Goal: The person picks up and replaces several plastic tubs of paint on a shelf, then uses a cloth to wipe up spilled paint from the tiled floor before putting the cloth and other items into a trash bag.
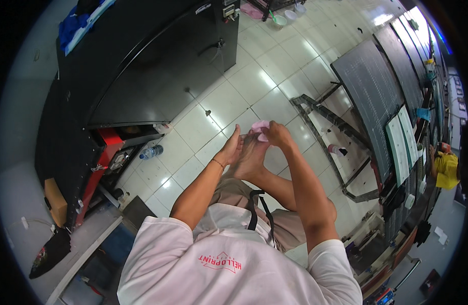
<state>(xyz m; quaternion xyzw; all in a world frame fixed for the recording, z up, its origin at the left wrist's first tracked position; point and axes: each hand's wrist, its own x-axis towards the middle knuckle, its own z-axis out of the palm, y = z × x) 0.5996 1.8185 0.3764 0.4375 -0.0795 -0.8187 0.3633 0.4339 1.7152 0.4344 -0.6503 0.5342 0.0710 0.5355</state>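
Note:
My right hand [277,136] is closed on a pink cloth [260,125], which it presses near the toes of my raised bare foot [250,156]. My left hand [231,149] is on the left side of that foot, thumb standing up and fingers apart from the cloth. Its fingertips are partly hidden, so whether they touch the foot is hard to make out. A thin band circles my left wrist. Dark smudges show on the upper foot.
A large black cabinet [163,66] fills the left, with a plastic bottle [151,152] by its base. Grey screen-like panels [368,76] on a metal frame [325,117] line the right. Another bottle [337,150] lies inside the frame. Far off stand small tubs [279,21]. A person's yellow sleeve [446,170] shows far right.

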